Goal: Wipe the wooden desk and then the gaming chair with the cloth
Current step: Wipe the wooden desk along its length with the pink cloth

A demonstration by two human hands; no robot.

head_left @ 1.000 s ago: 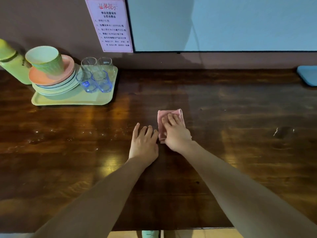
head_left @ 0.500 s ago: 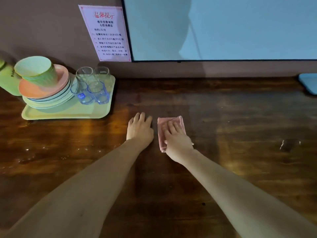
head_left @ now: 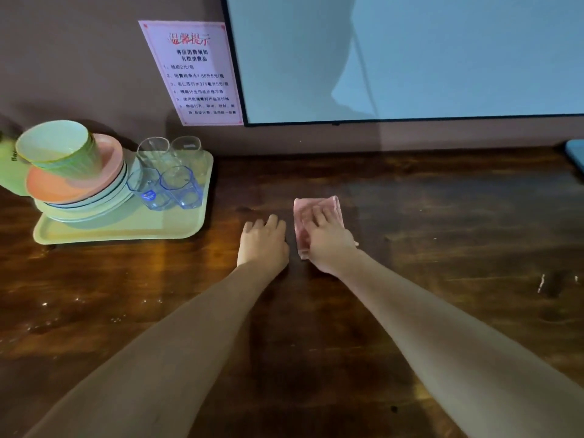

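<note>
A folded pink cloth lies flat on the dark wooden desk, near its middle. My right hand presses down on the cloth with straight fingers, covering its right and near parts. My left hand rests flat on the bare wood just left of the cloth, a small gap apart from it. The gaming chair is out of view.
A pale yellow tray at the back left holds stacked plates, a green cup and several clear glasses. A green bottle stands at the left edge. A screen and a pink notice hang on the wall; a blue object sits far right.
Both hands have slid away from me towards the wall, the right one pushing the cloth along. The left hand has drawn level with the cloth, and my view has shifted closer to the desk.
</note>
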